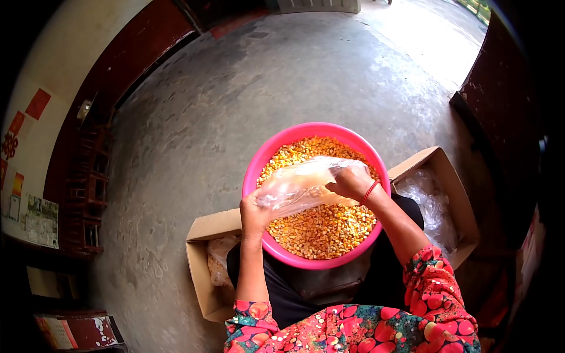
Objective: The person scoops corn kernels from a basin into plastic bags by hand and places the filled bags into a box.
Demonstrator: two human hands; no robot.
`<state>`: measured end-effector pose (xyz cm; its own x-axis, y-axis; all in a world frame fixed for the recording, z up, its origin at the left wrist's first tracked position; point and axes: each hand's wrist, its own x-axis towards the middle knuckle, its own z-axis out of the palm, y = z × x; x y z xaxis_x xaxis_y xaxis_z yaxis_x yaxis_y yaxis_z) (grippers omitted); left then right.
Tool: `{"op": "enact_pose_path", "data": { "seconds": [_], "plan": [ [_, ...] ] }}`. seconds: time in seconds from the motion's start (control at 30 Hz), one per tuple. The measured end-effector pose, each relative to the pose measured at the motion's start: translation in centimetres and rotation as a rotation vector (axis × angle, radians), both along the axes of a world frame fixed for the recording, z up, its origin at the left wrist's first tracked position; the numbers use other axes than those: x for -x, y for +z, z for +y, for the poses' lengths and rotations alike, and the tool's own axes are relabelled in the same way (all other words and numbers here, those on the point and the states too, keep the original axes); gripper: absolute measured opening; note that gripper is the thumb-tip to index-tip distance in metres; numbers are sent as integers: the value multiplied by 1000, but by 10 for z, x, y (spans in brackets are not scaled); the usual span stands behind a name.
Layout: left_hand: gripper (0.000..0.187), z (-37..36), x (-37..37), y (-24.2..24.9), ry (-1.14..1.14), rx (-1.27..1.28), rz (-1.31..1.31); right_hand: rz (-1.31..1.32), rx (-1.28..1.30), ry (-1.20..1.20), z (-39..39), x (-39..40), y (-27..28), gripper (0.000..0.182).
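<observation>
A clear plastic bag [300, 182] is stretched between my two hands, above a pink basin [253, 170] full of yellow corn kernels [321, 235]. My left hand [255, 213] grips the bag's left end at the basin's left rim. Over the right part of the basin, my right hand [352, 182], with a red bracelet at the wrist, has its fingers closed at the bag's right end. The bag looks flat and see-through, with kernels showing behind it. Some fingertips of both hands are hidden by plastic.
On the left, a cardboard box [200, 276] holds a bag with something yellowish inside. Another cardboard box [465, 217] on the right contains crumpled clear plastic bags [426, 206]. Wooden chairs [88, 188] line the left wall. Grey concrete floor [188, 129] stretches to a bright doorway.
</observation>
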<state>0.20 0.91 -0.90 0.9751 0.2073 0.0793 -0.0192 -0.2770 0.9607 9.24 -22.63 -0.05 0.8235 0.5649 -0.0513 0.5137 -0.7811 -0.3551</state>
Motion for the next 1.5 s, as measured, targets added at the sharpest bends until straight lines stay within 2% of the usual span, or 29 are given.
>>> {"op": "enact_pose_path", "data": {
  "seconds": [0.07, 0.13, 0.2, 0.23, 0.27, 0.33, 0.37, 0.4, 0.43, 0.47, 0.5, 0.63, 0.67, 0.73, 0.77, 0.87, 0.93, 1.0, 1.07, 1.1, 1.13, 1.23, 1.27, 1.33, 1.37, 1.4, 1.47, 1.5],
  "plan": [
    [26, 9, -3, -6, 125, 48, 41, -38, -114, -2, -1, -3, -7, 29],
    [31, 9, -1, -1, 128, 123, 63, 47, -34, -18, 2, -1, 6, 34],
    [17, 21, -2, -11, 94, 73, 126, 190, -307, 197, 3, -1, 7, 38],
    [17, 23, -2, -18, 95, 73, 127, 180, -350, 310, 5, -5, 2, 44],
    [18, 25, -3, -25, 129, 55, 130, 182, -352, 311, 7, -4, 2, 44],
    [19, 25, -2, -24, 163, 36, 137, -113, -751, 345, 13, 2, 22, 47],
    [19, 23, 0, -17, 110, -8, 183, 135, -819, 267, 11, 3, 30, 47],
    [19, 21, 1, -9, 58, -53, 227, 205, -888, 197, 10, 3, 40, 45],
    [19, 17, 2, -3, 58, -53, 229, 411, -1102, 180, 10, -1, 34, 44],
    [19, 11, 3, 2, 20, 45, 326, 623, -1311, 158, 8, -5, 28, 42],
    [21, 6, 4, 8, -18, 145, 423, 636, -1335, 147, 3, -6, 34, 41],
    [22, -5, 6, 32, -193, 104, 523, 252, -1010, 191, 4, -3, 40, 51],
    [29, -7, 6, 28, -191, 277, 507, -73, -790, 262, 8, -1, 41, 55],
    [44, -7, 6, 17, -183, 623, 466, -74, -768, 367, 18, 3, 33, 60],
    [44, -3, 3, 10, -183, 622, 466, -142, -769, 359, 21, 7, 33, 64],
    [53, 10, -2, 2, -142, 727, 395, -236, -794, 292, 26, 12, 23, 38],
    [53, 10, -4, 15, 6, 980, 393, -135, -664, 411, 23, 14, 28, 30],
    [51, 8, -4, 17, 35, 974, 365, -137, -620, 571, 29, 22, 23, 41],
    [48, 9, -2, 17, 101, 931, 365, -186, -362, 567, 34, 33, 12, 47],
    [48, 13, -1, 14, 102, 929, 366, -240, -372, 552, 37, 36, -5, 38],
    [46, 19, -2, 6, 118, 748, 324, -240, -372, 552, 40, 34, -13, 38],
    [41, 29, -1, -2, 206, 236, 234, -186, -211, 496, 43, 30, -15, 16],
    [41, 29, 1, -2, 208, 237, 234, -203, -235, 444, 43, 30, -13, 19],
    [35, 29, 5, 0, 200, -274, 253, -277, -214, 369, 41, 32, -6, 22],
    [25, 34, 5, -4, 196, -448, 245, -277, -213, 368, 40, 30, -7, 22],
    [25, 35, 4, -10, 196, -448, 246, -321, -216, 385, 39, 27, -8, 25],
    [26, 35, 3, -20, 125, -69, 74, -365, -219, 400, 39, 26, -13, 29],
    [26, 33, 3, -14, 125, -68, 76, -343, -187, 437, 39, 27, -15, 36]
  ]
}}
